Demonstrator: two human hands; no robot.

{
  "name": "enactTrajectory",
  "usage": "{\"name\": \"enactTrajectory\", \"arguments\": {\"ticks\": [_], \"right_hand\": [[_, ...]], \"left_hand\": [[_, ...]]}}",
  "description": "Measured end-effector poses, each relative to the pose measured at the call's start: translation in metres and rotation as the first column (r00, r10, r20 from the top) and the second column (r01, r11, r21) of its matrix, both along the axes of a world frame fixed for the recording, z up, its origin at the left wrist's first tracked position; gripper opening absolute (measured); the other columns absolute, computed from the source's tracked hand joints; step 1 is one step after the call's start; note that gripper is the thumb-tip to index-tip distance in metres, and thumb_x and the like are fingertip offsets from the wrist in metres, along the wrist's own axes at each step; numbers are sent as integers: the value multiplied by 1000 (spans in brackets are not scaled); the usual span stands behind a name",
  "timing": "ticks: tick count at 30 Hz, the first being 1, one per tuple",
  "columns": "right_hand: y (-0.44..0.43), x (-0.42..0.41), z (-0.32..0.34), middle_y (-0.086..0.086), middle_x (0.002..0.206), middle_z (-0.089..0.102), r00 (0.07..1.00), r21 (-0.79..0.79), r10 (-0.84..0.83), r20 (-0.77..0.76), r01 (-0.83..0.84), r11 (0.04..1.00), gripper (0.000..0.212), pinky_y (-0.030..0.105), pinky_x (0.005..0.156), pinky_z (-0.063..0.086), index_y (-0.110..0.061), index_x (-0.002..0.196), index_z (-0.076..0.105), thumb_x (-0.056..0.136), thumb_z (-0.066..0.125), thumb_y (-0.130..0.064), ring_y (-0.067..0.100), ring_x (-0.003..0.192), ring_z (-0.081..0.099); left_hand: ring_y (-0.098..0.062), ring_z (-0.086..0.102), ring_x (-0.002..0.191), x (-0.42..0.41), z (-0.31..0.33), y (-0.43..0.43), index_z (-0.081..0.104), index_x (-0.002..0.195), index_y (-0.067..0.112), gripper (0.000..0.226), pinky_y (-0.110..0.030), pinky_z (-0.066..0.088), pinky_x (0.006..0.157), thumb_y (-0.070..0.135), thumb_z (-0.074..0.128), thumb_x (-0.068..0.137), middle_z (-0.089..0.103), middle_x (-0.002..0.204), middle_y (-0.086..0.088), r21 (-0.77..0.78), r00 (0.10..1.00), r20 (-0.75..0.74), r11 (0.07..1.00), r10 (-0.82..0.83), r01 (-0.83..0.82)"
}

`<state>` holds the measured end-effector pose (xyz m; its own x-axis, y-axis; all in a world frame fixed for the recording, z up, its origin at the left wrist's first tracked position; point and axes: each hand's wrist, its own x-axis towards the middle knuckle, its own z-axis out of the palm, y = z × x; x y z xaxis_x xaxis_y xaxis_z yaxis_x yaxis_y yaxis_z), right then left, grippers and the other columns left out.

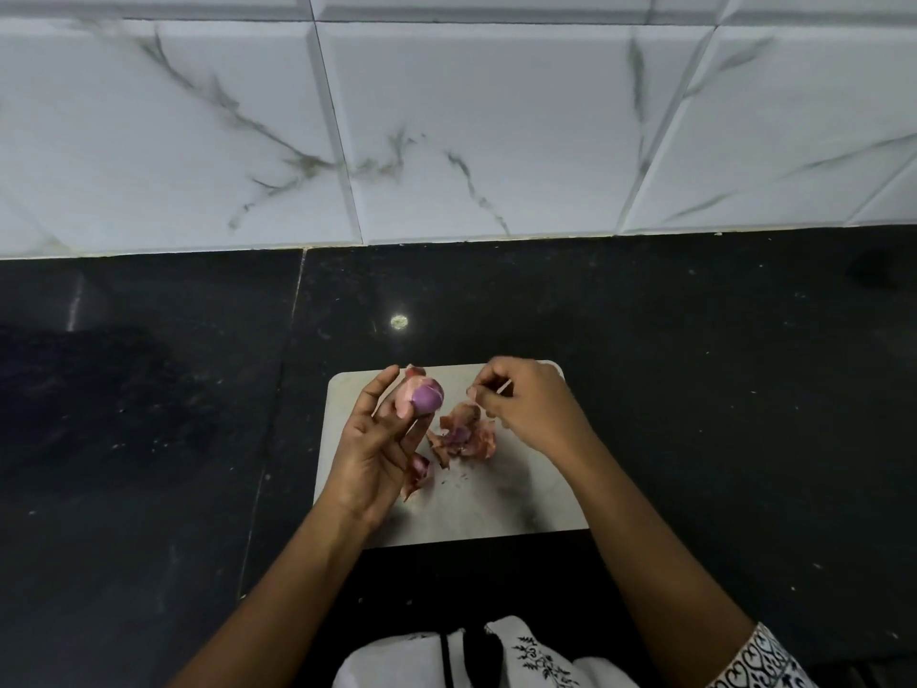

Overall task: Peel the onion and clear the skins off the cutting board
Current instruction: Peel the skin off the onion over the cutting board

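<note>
Head view: wall (446, 116), tiled, marbled, far beyond both hands. Counter (149, 439), black, polished, beneath and around them. Board (496, 508), pale, directly under both hands, likely placed to catch the peelings. Left hand (369, 439), palm up, fingers loosely curled, cradling the onion (425, 398) at its fingertips above the board; purple flesh faces right, probably turned so the other hand can reach it, with pink skin clinging on the thumb side. Right hand (531, 407), just right of the onion, fingers pinched together; whether they grip a sliver of skin cannot be told through the blur. Skins (464, 434), one heap between and below the hands; a smaller scrap (419, 476) beside the left palm. Clearing not yet done.
</note>
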<state>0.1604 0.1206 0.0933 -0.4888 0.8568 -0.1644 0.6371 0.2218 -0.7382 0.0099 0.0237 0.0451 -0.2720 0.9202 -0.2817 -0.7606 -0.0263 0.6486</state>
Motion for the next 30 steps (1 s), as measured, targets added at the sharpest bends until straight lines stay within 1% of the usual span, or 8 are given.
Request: {"name": "enactTrajectory", "arguments": {"ticks": [2,4,9,14,19,24,27,30], "right_hand": [[-6,-1,14,-12,86,66,987,-28,-6,-159,1,1000,10,20,67,55,-22,95,68,85,66,-23,0,73,64],[-11,-4,28,-10,93,68,974,26,52,-222,-47,999,18,20,70,56,-22,101,69,83,69,-24,3,79,65],[-14,-9,45,-2,97,71,985,243,169,-45,-153,958,26,24,80,54,-18,106,71,81,71,-24,6,84,64],[-13,-11,51,2,98,71,970,293,236,50,-241,925,27,26,81,53,-15,108,70,83,68,-24,8,84,63],[-17,-13,50,5,97,70,964,313,247,102,-267,912,26,32,81,54,-12,109,69,85,66,-22,13,84,64],[-24,-17,48,5,94,67,967,355,203,152,-245,902,23,21,75,47,-10,103,70,86,63,-24,10,79,57],[-26,-20,46,4,95,65,965,375,192,178,-247,893,21,21,75,44,-11,101,66,86,63,-25,9,80,54],[-21,-19,47,2,94,65,968,360,196,154,-240,902,17,24,78,49,-12,96,66,83,66,-22,8,81,56]], "left_hand": [[-21,68,102,3,4,0,58,118,16,85,-27,58,76,22,94,42,67,120,-8,45,999,-36,999,-14,15],[-21,67,103,4,8,0,59,117,16,80,-27,57,77,21,93,45,67,120,-8,83,996,-79,996,-29,35],[-20,62,112,1,16,1,64,115,16,73,-25,54,82,21,92,48,66,122,-7,143,984,-172,988,-37,62],[-21,63,112,-2,18,2,71,108,16,60,-24,53,82,25,90,51,67,120,-6,154,971,-236,985,-38,76],[-20,65,108,0,13,2,69,110,12,58,-23,53,83,23,86,56,66,121,-7,149,980,-198,987,-28,59],[-20,65,107,1,14,2,71,108,12,58,-23,53,81,24,88,54,67,119,-7,149,981,-193,988,0,30],[-21,65,107,2,15,0,71,108,12,59,-23,53,82,25,88,54,67,119,-9,146,979,-204,989,7,23],[-22,64,108,7,16,-4,72,107,14,59,-24,53,82,28,89,53,67,118,-10,137,978,-207,990,-6,35]]}}
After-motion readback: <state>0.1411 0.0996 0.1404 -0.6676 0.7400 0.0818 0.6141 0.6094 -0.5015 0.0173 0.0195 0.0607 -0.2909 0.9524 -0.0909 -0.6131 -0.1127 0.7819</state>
